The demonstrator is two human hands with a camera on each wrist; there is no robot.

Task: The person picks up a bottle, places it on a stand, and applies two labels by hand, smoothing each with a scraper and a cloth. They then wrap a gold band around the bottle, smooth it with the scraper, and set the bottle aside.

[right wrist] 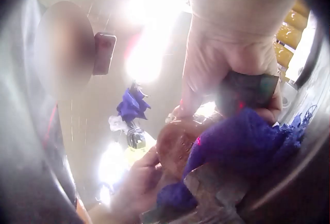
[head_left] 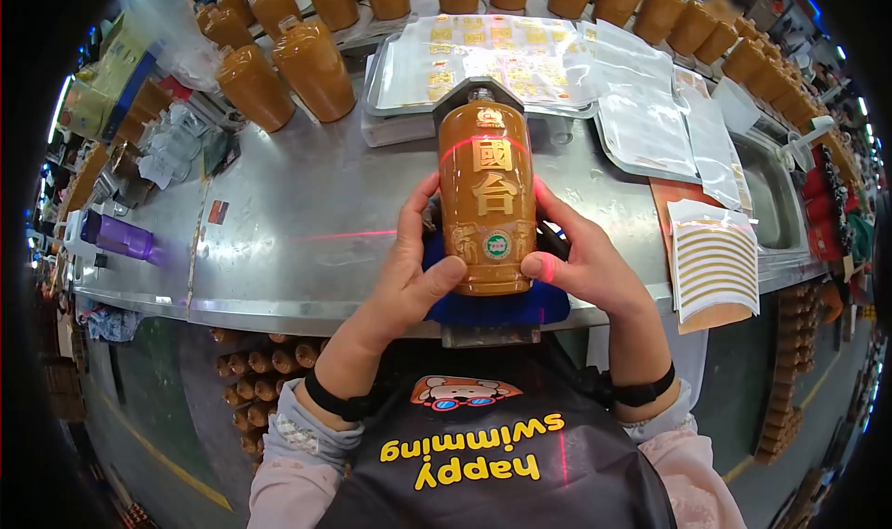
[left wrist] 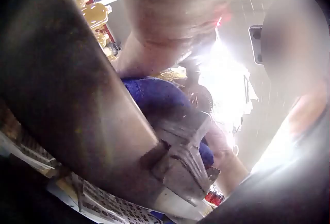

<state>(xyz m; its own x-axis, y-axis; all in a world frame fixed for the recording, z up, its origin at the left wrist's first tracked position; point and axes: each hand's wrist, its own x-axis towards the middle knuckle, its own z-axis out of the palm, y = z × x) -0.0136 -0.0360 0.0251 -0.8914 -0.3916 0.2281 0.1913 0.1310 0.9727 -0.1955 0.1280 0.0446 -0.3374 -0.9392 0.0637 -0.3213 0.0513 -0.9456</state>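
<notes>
Between my two hands is a brown glazed bottle (head_left: 488, 195) with gold characters, a round green mark low on its front and its neck pointing away from me. My left hand (head_left: 409, 264) grips its left side, the thumb near the base and the fingers along the side. On the other side my right hand (head_left: 590, 260) holds it the same way, thumb low on the front. Behind the bottle's neck shows a dark angular holder (head_left: 514, 98). Blue cloth (head_left: 550, 304) lies under the base, over a metal bracket (left wrist: 185, 167). The right wrist view shows the bottle's round base (right wrist: 172, 144).
Plastic trays with sheets of gold labels (head_left: 548, 51) lie behind the bottle. A sheet of curved gold strips (head_left: 714, 264) lies at right, near a sink (head_left: 776, 195). Two brown bottles (head_left: 316, 69) stand back left, with more rowed behind. A purple cup (head_left: 125, 236) is far left.
</notes>
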